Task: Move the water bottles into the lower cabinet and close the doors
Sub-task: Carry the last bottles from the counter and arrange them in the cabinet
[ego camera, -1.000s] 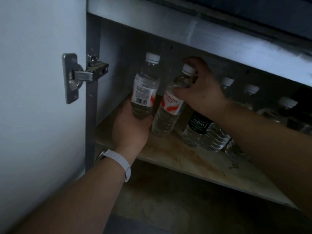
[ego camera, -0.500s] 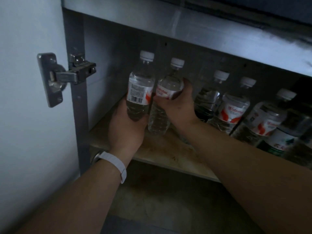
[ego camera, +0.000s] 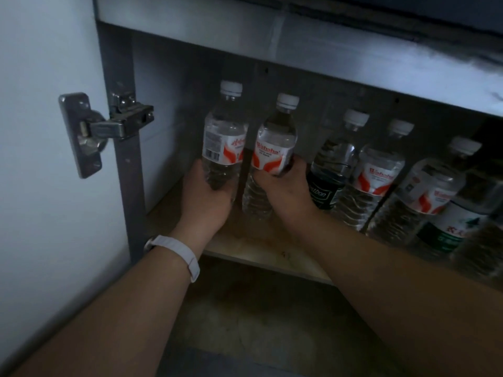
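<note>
Left hand (ego camera: 206,198), right hand (ego camera: 285,193) grip ribbed clear bottles (ego camera: 223,148) (white caps (ego camera: 231,87)).

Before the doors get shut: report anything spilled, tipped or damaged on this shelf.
Nothing stands out. The left hand grips the leftmost bottle, the right hand the next bottle, both capped, upright. The other bottles look capped; their lean may be lens distortion. The shelf shows faint marks, no puddle.

Shelf (ego camera: 261,248) bare at left corner; bottle row (ego camera: 378,180) fills right side; open door (ego camera: 40,186) bounds left.
</note>
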`<state>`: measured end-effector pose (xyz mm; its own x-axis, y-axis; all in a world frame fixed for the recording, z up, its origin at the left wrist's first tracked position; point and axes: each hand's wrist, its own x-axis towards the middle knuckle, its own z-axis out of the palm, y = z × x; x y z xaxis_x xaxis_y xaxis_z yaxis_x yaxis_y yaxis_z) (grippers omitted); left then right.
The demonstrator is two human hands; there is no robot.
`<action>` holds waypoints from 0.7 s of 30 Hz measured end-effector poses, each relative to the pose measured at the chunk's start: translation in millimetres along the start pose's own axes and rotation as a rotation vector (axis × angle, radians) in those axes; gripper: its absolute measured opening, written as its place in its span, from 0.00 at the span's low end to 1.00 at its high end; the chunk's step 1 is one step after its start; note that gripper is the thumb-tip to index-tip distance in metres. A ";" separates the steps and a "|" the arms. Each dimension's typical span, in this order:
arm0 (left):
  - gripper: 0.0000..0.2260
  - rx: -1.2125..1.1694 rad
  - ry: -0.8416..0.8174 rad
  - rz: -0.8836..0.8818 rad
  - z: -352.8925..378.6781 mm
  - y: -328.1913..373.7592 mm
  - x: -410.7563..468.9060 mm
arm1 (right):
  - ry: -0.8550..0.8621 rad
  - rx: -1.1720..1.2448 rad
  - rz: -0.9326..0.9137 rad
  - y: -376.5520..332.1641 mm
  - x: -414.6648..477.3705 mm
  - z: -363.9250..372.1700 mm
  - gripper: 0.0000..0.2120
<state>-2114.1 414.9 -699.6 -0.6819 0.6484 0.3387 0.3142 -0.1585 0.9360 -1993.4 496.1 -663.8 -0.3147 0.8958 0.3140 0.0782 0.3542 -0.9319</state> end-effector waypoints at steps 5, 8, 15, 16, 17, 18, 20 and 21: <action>0.27 0.133 0.120 -0.052 1.5 -2.6 -0.9 | 0.081 -0.176 0.004 20.9 -10.3 8.0 0.45; 0.25 0.137 0.116 -0.011 2.7 -0.2 -4.2 | 0.120 -0.240 0.019 27.3 -14.5 10.2 0.43; 0.15 0.105 0.140 0.044 7.0 1.2 -10.1 | 0.112 -0.218 0.019 28.1 -19.5 6.6 0.36; 0.18 0.141 0.158 0.036 7.8 0.8 -9.7 | 0.103 -0.218 0.014 28.8 -19.8 5.9 0.36; 0.23 0.181 0.168 0.021 8.3 -0.3 -8.8 | 0.088 -0.225 0.010 29.3 -19.9 5.5 0.36; 0.28 0.236 0.176 0.006 8.8 -1.9 -7.5 | 0.071 -0.239 0.006 29.2 -20.1 5.7 0.36; 0.33 0.377 0.199 -0.018 8.4 -4.3 -5.1 | 0.055 -0.260 -0.006 29.1 -19.1 7.1 0.37; 0.32 0.419 0.208 -0.021 8.0 -4.8 -3.6 | 0.056 -0.264 -0.011 29.7 -17.9 8.1 0.38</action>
<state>-2107.8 419.3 -706.1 -0.7954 0.4785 0.3720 0.5095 0.1955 0.8380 -1993.1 488.3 -698.5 -0.2646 0.9025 0.3398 0.3215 0.4148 -0.8512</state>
